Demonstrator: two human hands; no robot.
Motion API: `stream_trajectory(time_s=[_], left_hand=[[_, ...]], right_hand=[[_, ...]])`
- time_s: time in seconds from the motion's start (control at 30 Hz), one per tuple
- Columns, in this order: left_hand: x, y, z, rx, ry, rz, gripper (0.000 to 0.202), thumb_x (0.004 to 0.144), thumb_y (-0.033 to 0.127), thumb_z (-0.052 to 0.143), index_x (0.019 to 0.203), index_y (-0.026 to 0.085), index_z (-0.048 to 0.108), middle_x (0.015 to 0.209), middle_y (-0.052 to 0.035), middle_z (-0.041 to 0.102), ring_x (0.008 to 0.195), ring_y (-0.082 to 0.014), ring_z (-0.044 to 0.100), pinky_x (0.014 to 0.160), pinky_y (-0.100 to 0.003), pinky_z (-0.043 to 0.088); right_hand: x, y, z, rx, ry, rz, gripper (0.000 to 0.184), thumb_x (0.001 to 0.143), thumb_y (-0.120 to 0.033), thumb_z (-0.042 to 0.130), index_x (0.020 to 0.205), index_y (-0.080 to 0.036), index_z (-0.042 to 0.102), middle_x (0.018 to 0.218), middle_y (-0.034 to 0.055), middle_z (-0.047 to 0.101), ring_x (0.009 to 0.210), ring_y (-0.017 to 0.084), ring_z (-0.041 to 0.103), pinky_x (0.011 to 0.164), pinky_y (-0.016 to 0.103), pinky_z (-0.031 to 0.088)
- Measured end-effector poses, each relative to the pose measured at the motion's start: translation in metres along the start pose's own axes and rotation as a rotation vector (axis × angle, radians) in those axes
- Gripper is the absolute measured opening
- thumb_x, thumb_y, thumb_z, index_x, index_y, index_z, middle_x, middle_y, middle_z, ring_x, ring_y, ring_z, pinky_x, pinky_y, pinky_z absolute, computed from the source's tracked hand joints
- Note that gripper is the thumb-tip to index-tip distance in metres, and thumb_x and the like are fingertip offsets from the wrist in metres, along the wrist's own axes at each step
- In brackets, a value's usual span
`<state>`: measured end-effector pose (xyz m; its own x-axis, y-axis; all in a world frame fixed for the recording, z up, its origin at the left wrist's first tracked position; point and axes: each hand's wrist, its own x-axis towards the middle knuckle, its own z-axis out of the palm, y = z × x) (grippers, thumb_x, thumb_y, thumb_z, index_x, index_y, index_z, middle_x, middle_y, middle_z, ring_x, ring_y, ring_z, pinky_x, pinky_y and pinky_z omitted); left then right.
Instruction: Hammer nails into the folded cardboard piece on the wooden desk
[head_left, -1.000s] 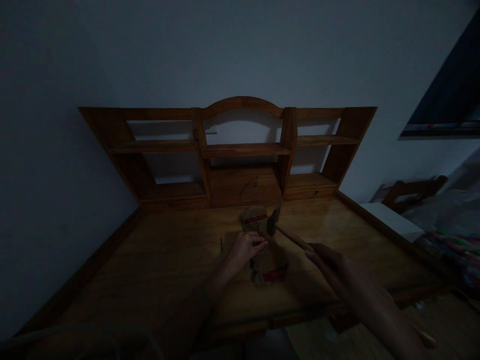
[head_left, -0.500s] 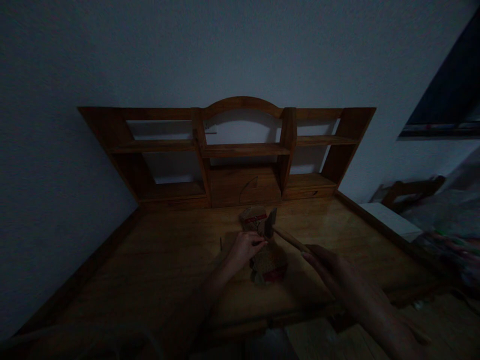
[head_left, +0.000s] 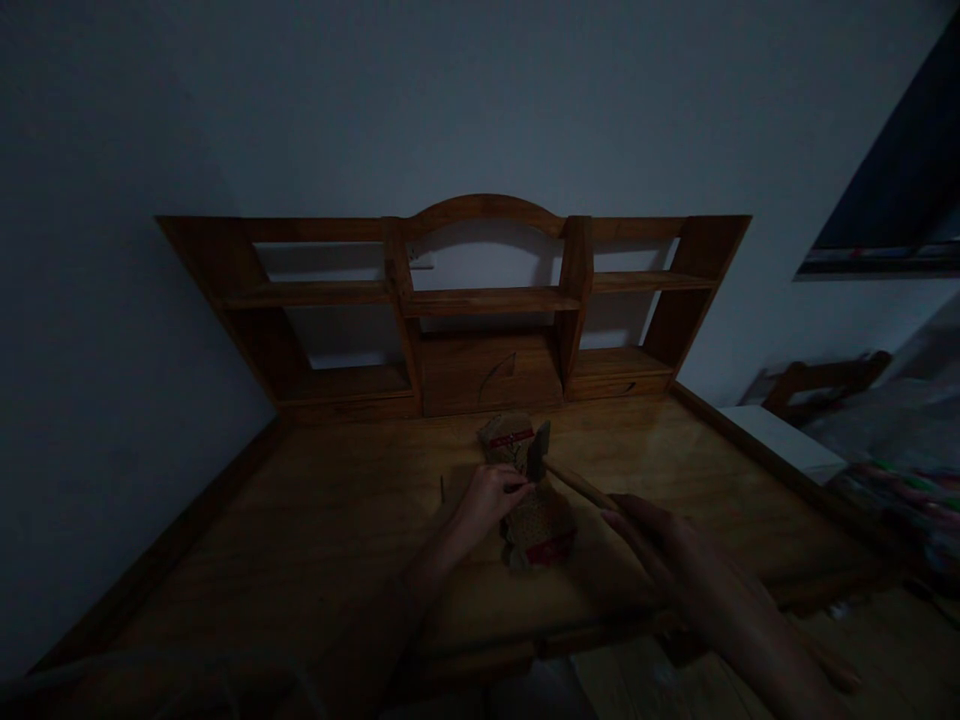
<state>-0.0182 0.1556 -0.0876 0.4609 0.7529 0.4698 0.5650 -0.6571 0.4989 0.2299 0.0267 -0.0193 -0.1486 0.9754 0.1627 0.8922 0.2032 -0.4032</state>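
Note:
My right hand (head_left: 649,525) is closed round the wooden handle of a hammer (head_left: 577,485), whose dark head points left. That head hangs just above the fingertips of my left hand (head_left: 495,492). The thumb and forefinger of my left hand are pinched together; whatever they hold is too small and dark to make out. Under both lies a brown cardboard box (head_left: 544,525) with red bands and dark print, partly covered by my left hand. Its far part (head_left: 504,430) shows beyond the hammer head.
A wooden desk (head_left: 337,500) carries the box, and a thin dark upright piece (head_left: 442,488) stands left of my left hand. At the back rises a wooden shelf unit (head_left: 491,300) against the wall. A white surface (head_left: 787,440) and a chair back (head_left: 832,385) are at the right.
The hammer head has dropped slightly towards the fingertips of my left hand, and my right hand has shifted a little with it. My left hand and the box have hardly moved.

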Motion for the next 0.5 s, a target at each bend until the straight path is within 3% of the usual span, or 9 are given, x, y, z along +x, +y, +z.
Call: stream_trajectory(time_s=[0.27,0.4,0.5], left_hand=[[0.0,0.0,0.003,-0.006,0.025,-0.01,0.016,0.085,0.026,0.061,0.089,0.017,0.073,0.083,-0.0004,0.067,0.073,-0.0101,0.06,0.065,-0.02,0.041],[-0.001,-0.005,0.006,-0.008,0.049,-0.009,0.017,0.085,0.028,0.061,0.088,0.017,0.073,0.082,-0.001,0.067,0.072,-0.0102,0.06,0.065,-0.02,0.042],[-0.001,-0.008,0.007,0.011,0.05,-0.006,0.019,0.086,0.029,0.06,0.088,0.017,0.074,0.081,-0.0019,0.067,0.072,-0.0111,0.06,0.066,-0.021,0.042]], right_hand=[[0.002,0.008,0.003,0.092,-0.004,0.02,0.035,0.096,-0.055,0.033,0.115,-0.034,0.054,0.088,0.0018,0.068,0.085,0.026,0.065,0.077,0.039,0.046],[0.003,0.023,0.007,0.338,0.018,0.06,0.043,0.094,-0.059,0.039,0.12,-0.03,0.056,0.099,0.0029,0.066,0.098,0.024,0.06,0.087,0.036,0.043],[0.003,0.044,0.016,0.562,-0.02,0.031,0.049,0.093,-0.058,0.042,0.122,-0.021,0.055,0.097,0.005,0.062,0.092,0.022,0.059,0.077,0.03,0.045]])
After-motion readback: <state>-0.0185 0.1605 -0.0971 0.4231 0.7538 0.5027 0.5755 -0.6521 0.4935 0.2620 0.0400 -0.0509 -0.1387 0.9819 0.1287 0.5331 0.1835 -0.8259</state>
